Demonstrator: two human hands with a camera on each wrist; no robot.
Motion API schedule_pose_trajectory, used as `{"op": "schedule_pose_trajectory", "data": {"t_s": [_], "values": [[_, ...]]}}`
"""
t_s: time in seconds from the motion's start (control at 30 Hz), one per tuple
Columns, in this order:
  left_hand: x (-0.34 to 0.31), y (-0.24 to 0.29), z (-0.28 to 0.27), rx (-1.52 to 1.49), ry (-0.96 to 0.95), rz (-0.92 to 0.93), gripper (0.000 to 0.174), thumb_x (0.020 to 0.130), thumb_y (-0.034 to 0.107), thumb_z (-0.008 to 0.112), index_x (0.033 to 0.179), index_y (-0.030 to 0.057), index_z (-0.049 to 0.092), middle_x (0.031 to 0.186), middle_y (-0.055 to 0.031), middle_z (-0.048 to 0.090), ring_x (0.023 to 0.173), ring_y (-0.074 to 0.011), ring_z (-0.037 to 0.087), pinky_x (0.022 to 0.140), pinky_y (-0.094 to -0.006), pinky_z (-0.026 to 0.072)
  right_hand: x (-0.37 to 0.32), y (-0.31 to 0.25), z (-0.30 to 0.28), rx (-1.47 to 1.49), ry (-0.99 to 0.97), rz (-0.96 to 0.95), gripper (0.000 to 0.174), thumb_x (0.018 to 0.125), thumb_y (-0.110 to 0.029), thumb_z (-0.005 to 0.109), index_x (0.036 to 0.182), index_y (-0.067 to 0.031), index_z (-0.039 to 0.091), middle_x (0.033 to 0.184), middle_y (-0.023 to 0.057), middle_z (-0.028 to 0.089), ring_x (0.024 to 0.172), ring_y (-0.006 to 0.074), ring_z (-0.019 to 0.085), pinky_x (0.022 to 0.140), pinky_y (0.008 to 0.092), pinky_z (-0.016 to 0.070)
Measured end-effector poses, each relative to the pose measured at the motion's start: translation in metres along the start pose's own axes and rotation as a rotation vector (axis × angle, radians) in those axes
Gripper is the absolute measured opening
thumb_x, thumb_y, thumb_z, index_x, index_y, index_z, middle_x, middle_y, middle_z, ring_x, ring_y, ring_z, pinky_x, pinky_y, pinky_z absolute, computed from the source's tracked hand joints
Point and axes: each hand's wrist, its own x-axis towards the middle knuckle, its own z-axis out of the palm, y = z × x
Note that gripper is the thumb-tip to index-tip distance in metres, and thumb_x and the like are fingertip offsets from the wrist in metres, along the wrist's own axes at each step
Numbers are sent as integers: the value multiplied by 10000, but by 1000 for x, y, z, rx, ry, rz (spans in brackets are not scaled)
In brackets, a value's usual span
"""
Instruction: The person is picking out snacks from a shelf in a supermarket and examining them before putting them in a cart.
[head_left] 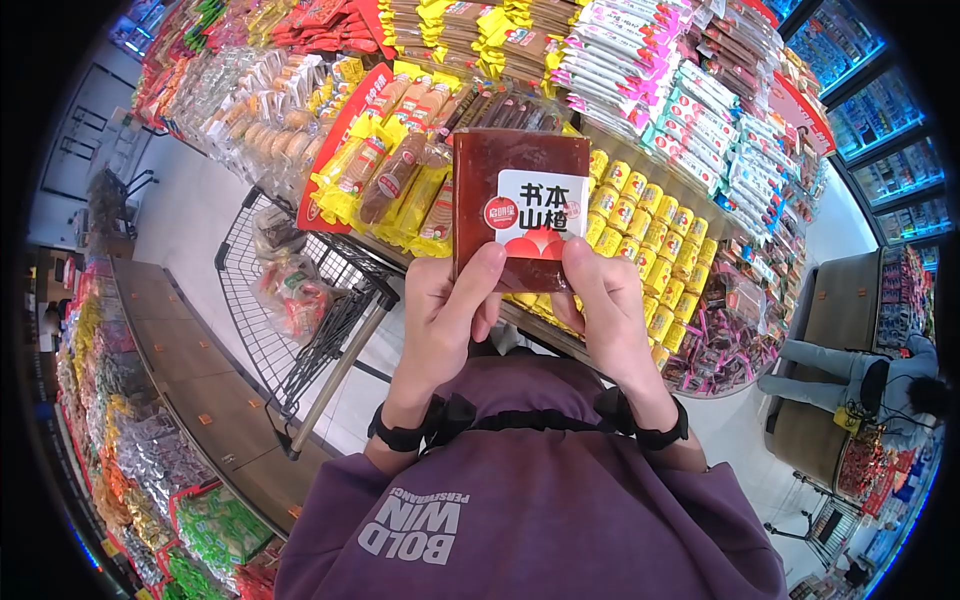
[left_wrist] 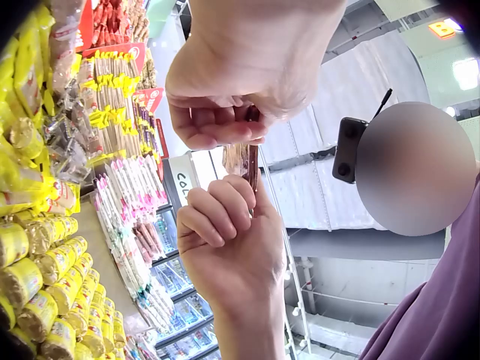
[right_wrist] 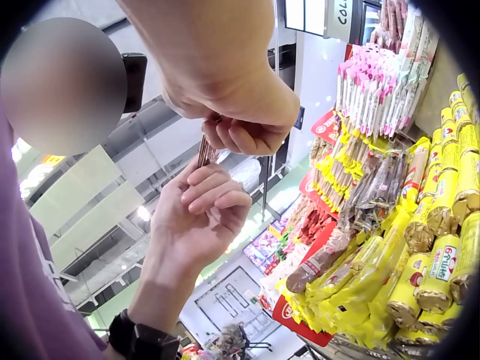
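Head view, centre: a flat reddish-brown pack (head_left: 522,205), its white label carrying dark characters and a red motif, is held in the air between two hands, before the near edge of a display counter (head_left: 545,328). The left hand (head_left: 447,305) grips the lower left corner and the right hand (head_left: 608,300) the lower right, each thumb on the front face. The fingers (left_wrist: 214,215) are curled behind, pinching the pack against the thumbs; the wrist views show it nearly edge-on, so how far each fingertip touches the back cannot be fully told. Right of the pack, yellow rolls (head_left: 650,235) stand in rows; left of it lie yellow-wrapped packs (head_left: 372,190). Further left, a wire shopping cart (head_left: 350,365) holds bagged goods (head_left: 290,297). At far right, another person (head_left: 860,385) is partly visible.
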Motion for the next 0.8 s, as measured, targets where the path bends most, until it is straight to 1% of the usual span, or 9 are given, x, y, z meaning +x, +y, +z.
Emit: {"op": "schedule_pose_trajectory", "data": {"t_s": [0.13,0.23,0.27,0.4,0.5,0.6,0.7,0.73,0.8], "values": [[-2,5,4,79,-24,-20,467,999,269,528,600,29,574,491,2,506,401,-54,431,403,-228,290,-2,-9,5,56,4,17,365,1021,-294,504,863,-5,663,592,-21,540,540,38,431,486,236,333],[-3,6,9,77,-37,-3,484,1010,285,503,616,18,590,507,-6,521,414,-57,446,414,-228,308,-5,-14,7,121,-76,14,263,996,-243,560,978,-6,673,682,-9,617,602,33,482,530,222,368],[-5,4,7,87,-55,28,502,1022,308,474,645,7,614,527,-12,545,427,-59,460,420,-226,324,-5,-17,4,161,-101,77,220,979,-201,589,958,0,676,719,-1,647,642,36,506,558,220,387],[-2,9,10,32,71,-14,486,1020,317,479,706,-10,651,559,-19,591,436,-51,477,410,-213,333,-6,-16,6,86,-135,44,214,974,-190,596,964,5,685,736,4,654,673,52,532,583,238,417],[-2,19,12,189,91,-6,433,1002,288,525,728,-20,658,561,-20,602,426,-45,486,393,-202,331,-9,-7,10,125,-121,41,222,970,-191,602,987,9,696,729,18,650,665,60,533,584,257,432],[-4,22,14,117,94,-18,394,983,262,558,734,-26,660,546,-18,601,404,-45,479,377,-204,328,-8,-10,5,36,-148,72,232,968,-190,602,989,21,697,724,31,649,639,63,534,570,262,437],[-4,21,10,147,52,-6,408,982,264,558,711,-25,656,520,-22,582,398,-49,472,377,-216,322,-6,-8,0,59,-162,-13,240,971,-190,594,979,29,693,717,38,652,615,69,539,553,265,434],[-5,19,7,176,30,7,414,982,265,559,702,-25,654,510,-23,575,397,-50,471,379,-221,321,-5,-4,-3,-15,-110,-69,249,981,-189,576,976,31,692,743,42,673,651,65,566,578,258,455],[-6,16,7,167,13,-36,422,982,265,558,686,-20,652,490,-23,556,389,-56,463,379,-231,312,-2,-8,-3,17,-74,-93,258,986,-195,569,975,31,694,761,40,685,680,60,580,600,255,472]]}}
